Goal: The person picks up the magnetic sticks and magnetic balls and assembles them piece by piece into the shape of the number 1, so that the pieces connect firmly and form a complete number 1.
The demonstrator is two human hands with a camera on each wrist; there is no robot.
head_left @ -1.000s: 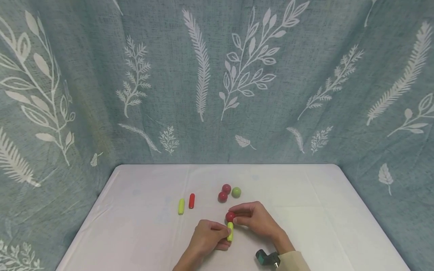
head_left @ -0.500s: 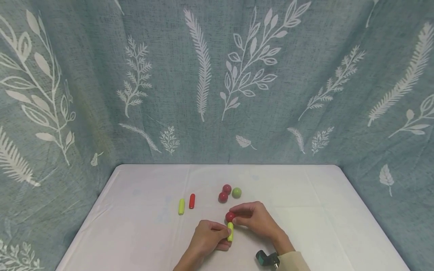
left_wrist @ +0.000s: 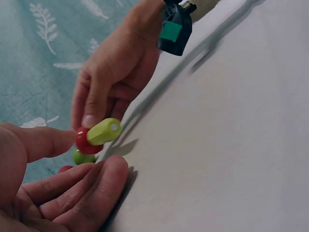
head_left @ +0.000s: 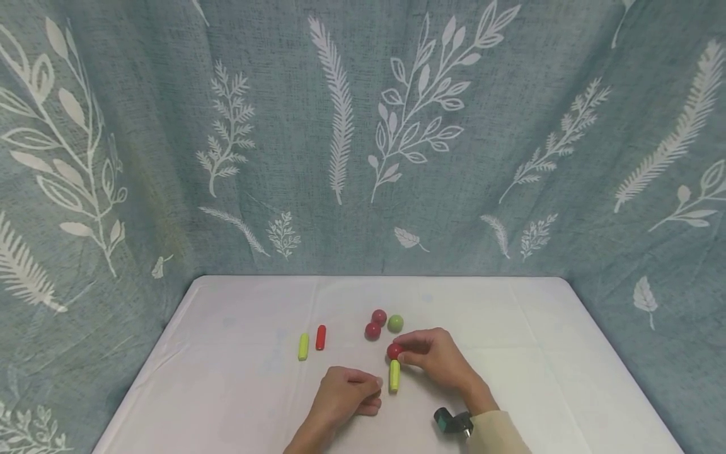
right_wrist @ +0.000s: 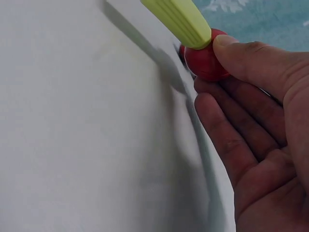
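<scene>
My right hand (head_left: 439,359) pinches a glossy red ball (head_left: 394,351) between thumb and fingers. A ribbed yellow-green stick (right_wrist: 183,21) is joined to that ball (right_wrist: 205,62), and in the head view it points back toward the near edge. Both pieces are held up, casting a shadow on the white cloth. My left hand (head_left: 348,391) is just left of the stick and holds nothing. In the left wrist view its thumb and fingers stand apart, with the stick (left_wrist: 104,131) beyond them.
Farther back on the white tablecloth (head_left: 238,391) lie two red balls (head_left: 372,331) and a green ball (head_left: 395,323). To their left are a red stick (head_left: 321,338) and another yellow-green stick (head_left: 303,347). A leaf-patterned curtain (head_left: 283,126) surrounds the table.
The left hand has let go of the yellow-green stick. The right hand has moved slightly away and to the right, carrying the ball and the stick together.
</scene>
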